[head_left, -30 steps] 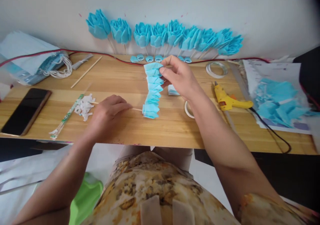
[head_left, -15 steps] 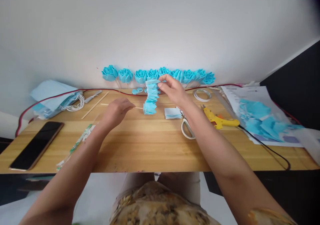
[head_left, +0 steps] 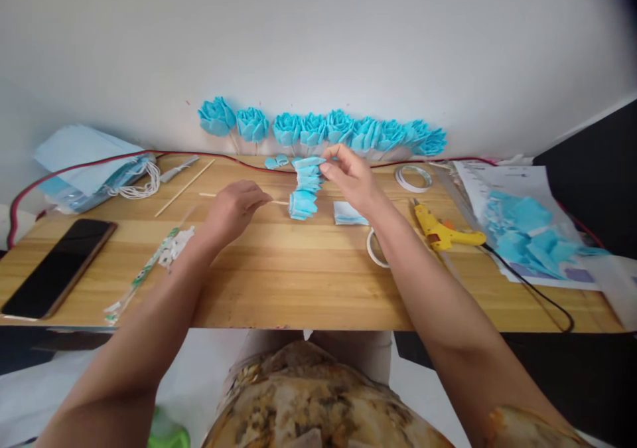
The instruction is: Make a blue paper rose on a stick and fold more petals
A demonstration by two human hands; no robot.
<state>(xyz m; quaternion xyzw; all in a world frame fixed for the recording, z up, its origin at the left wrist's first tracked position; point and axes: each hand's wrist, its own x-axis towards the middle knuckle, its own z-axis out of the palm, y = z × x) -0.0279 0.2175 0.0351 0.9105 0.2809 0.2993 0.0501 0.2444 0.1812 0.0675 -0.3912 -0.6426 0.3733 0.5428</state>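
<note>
From my end: the pleated blue strip [head_left: 307, 181] is mid-table, stretched away from the body, its near end bunched at the tip of a thin stick [head_left: 280, 202]. Can't tell if it's glued there, or if the strip touches the tabletop [head_left: 288, 289]. My L hand [head_left: 233, 212] pinches the stick btwn thumb & fingers, approx. level, prob. so the tip stays steady. My R hand [head_left: 351, 179] pinches the strip's far corner, presumably for light tension so the pleats don't fold over. Just beside, under the R wrist: folded blue stack [head_left: 349, 214], likely there for easy reach. Further R, the yellow glue gun [head_left: 442, 231] lies w/ its cord trailing off R, prob. to stay clear of the work. Behind, finished-looking blue flowers [head_left: 313, 129] lean on the wall, I'd guess to spare their petals.
</note>
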